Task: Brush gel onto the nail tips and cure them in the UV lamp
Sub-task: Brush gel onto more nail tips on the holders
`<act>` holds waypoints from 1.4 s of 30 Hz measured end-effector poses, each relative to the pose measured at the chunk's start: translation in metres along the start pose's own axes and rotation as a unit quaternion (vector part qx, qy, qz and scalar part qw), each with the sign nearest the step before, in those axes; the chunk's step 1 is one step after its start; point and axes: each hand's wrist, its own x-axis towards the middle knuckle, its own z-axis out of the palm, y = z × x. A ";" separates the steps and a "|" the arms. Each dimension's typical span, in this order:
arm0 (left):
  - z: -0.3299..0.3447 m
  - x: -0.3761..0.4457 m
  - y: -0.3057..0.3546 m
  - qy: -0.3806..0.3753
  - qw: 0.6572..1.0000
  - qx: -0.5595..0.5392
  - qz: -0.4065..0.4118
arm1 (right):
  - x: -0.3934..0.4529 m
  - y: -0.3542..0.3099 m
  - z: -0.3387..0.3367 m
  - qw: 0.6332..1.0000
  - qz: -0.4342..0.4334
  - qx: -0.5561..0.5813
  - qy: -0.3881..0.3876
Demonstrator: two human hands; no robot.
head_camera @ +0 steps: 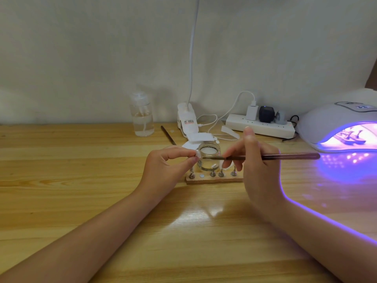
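Observation:
My left hand pinches a small white nail tip between thumb and fingers, held above the left end of a wooden stand. My right hand grips a thin dark brush lying level, its bristle end pointing left at the nail tip. The stand carries several small metal pegs. Behind it sits a clear glass jar with its lid off. At the right edge the white UV lamp glows purple, and another stand with tips lies inside it.
A clear pump bottle stands at the back left. A clip lamp base, a white power strip with plugs and cables, a second brush and white pads lie behind the jar. Purple light spills across the wooden table.

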 end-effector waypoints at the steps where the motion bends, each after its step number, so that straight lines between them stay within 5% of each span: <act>1: 0.000 0.000 0.000 -0.001 1.000 0.001 0.001 | 0.001 0.000 0.001 1.000 -0.005 0.003 0.002; 42: 0.001 -0.001 0.003 -0.007 0.999 0.006 -0.030 | 0.004 0.003 0.000 0.998 -0.020 -0.033 -0.047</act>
